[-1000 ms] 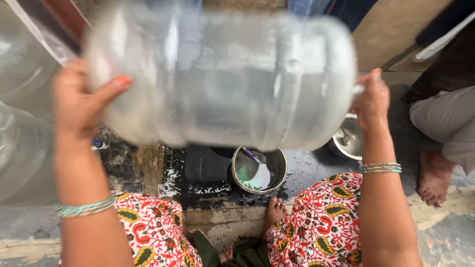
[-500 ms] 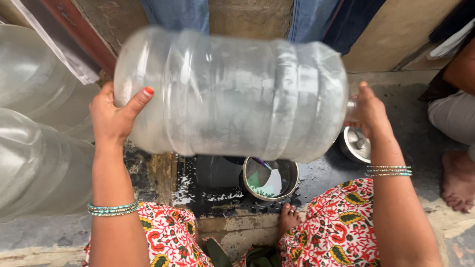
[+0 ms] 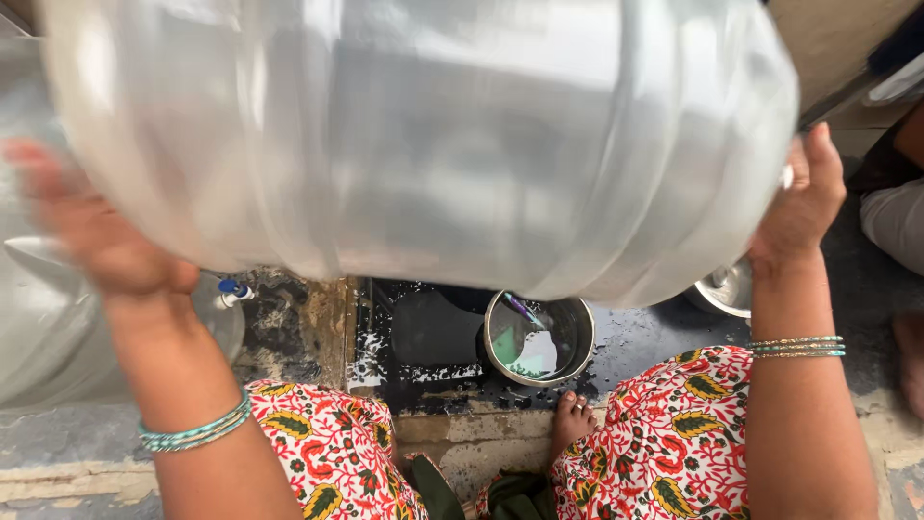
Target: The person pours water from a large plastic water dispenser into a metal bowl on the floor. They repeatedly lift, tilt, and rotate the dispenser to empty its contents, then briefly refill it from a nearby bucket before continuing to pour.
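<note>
The left hand [image 3: 101, 241], blurred at the left edge of the frame, has its palm pressed flat against the end of a big clear water jug [image 3: 423, 135]; its fingers [image 3: 38, 169] look spread along the jug's side, though the blur hides the detail. The right hand [image 3: 804, 207], at the right of the frame, cups the jug's other end, fingers together and curled round the narrowing shoulder. Between the two hands the jug lies on its side, held up in the air, filling the whole upper half of the frame. Each wrist wears thin teal bangles [image 3: 192, 430].

Below the jug, in the lower middle, a steel pot [image 3: 539, 339] stands on a wet dark floor [image 3: 635, 342], with some pale liquid and a thin stick-like thing inside. A bare foot [image 3: 575, 419] rests just below it. Red flowered cloth [image 3: 674, 448] covers both knees at the bottom of the frame. A second clear jug [image 3: 48, 327] with a small blue tap [image 3: 231, 288] lies at the left edge. Another steel vessel [image 3: 727, 289] peeks out beneath the right hand. At the far right another person's pale-clothed knee [image 3: 890, 226] shows.
</note>
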Tool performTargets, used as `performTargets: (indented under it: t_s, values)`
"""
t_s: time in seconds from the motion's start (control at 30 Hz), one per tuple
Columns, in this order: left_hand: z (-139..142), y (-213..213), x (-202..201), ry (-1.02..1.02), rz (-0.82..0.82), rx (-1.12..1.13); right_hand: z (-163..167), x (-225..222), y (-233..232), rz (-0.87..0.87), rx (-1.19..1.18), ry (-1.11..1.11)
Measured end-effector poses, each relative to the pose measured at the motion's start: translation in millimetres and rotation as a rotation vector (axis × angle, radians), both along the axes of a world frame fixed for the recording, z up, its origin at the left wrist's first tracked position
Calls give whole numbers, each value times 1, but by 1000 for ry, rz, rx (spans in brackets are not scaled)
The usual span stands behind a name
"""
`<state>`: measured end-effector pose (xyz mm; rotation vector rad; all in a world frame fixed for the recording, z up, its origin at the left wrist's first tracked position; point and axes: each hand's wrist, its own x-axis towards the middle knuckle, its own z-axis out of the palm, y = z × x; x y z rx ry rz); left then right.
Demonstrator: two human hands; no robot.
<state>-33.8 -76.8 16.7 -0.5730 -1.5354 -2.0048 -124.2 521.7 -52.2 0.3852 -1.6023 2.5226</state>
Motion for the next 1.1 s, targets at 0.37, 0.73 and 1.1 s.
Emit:
performTargets:
  t_s: [0.37, 0.73, 1.1]
  values:
    - [-54, 25, -46, -1086, 348, -357, -46, -36, 10, -288, 478, -668]
    - [-61, 46, -50, -1001, 167, -426, -72, -49, 25, -279, 605, -797]
    - [-47, 65, -51, -446, 640, -797, -85, -57, 27, -317, 506, -791]
